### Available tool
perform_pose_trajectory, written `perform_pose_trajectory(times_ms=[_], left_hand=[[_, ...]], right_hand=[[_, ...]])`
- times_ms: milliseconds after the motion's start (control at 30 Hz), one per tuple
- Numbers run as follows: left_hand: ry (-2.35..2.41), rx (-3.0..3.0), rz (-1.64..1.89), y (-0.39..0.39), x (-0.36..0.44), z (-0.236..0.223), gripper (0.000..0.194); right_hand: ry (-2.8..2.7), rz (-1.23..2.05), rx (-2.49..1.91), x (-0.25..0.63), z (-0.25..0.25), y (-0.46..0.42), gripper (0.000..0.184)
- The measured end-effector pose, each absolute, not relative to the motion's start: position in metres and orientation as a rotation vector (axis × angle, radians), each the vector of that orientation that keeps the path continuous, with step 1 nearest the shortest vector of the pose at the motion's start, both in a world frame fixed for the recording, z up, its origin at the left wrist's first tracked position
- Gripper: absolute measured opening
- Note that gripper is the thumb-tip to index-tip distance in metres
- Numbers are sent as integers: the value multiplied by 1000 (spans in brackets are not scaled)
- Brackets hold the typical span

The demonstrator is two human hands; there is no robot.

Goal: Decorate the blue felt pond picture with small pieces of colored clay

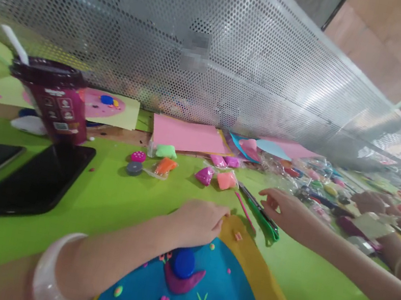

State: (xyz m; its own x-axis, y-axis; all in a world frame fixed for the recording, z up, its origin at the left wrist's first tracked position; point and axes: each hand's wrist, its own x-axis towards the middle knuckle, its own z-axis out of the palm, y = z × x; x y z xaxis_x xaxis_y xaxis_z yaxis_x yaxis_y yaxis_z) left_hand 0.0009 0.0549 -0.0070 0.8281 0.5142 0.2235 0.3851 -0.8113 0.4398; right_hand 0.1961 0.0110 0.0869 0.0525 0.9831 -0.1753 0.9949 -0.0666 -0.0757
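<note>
My left hand, with a white bangle on its wrist, is curled closed at the top corner of a yellow sheet. Anything pinched in its fingers is hidden. On that sheet lies a blue round panel with clay flowers, a purple crescent and dark blue clay discs. My right hand hovers with loosely bent fingers, nothing visible in them. Just left of it lie a green-handled tool with a long dark part and a thin pink stick.
Small clay packets, orange, purple and coral, lie ahead. Phones and a maroon cup with a straw are at left. A perforated metal panel rises behind. Another person's hands are at right, among packets.
</note>
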Motion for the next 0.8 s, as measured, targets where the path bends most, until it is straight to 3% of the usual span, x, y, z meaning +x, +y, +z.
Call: perform_pose_trajectory(times_ms=[267, 500, 633, 800], left_hand=[[677, 2552, 421, 58, 3, 2, 33], [678, 2458, 342, 57, 14, 11, 35], [655, 2435, 277, 60, 20, 14, 38], [674, 2366, 286, 63, 24, 6, 35]], right_hand=[[2441, -315, 2150, 239, 40, 33, 58], [2759, -663, 2537, 272, 61, 35, 34], [2981, -1306, 2650, 275, 71, 43, 33], [3130, -2288, 2027, 248, 65, 55, 29]])
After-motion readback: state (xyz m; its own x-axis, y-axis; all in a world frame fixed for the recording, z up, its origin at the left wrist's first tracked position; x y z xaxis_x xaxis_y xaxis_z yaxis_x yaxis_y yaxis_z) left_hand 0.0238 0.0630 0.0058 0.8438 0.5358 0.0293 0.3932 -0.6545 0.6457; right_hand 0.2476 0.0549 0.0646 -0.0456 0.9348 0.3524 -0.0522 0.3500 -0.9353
